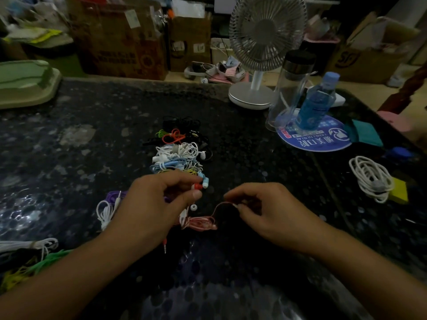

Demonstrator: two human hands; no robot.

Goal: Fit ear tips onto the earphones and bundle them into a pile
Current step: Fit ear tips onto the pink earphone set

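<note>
At the far left a pale green plastic tray [25, 84] sat on the edge of the dark speckled stone surface [92, 125]. Lower left, near the person's forearm, lay a tangle of white, black and green cords [27, 252]. Just left of the left hand a purple and white coiled earphone bundle [108, 206] rested on the surface.

The left hand [152, 204] was curled, its thumb and forefinger pinching a small red earbud [198, 186], with a light blue earbud [205, 182] just beside it. A loose white ear tip [193, 207] lay on the surface below the thumb. Beyond the hand, toward the middle of the surface, stood the pile of bundled earphones in black, orange, white and blue [179, 148].

Between the hands lay a pink coiled earphone cable [199, 222], one loop of it rising to the right hand [261, 209], whose fingers were curled and pinching the cable's end; whether an earbud sat at that end could not be told.

Farther back, right of centre, stood a white desk fan [265, 42], then a clear bottle with a black lid [291, 88] and a blue plastic bottle [316, 102] on a round blue printed mat [323, 139]. At the right a white coiled cable [369, 176] lay touching a yellow block [399, 190].
</note>
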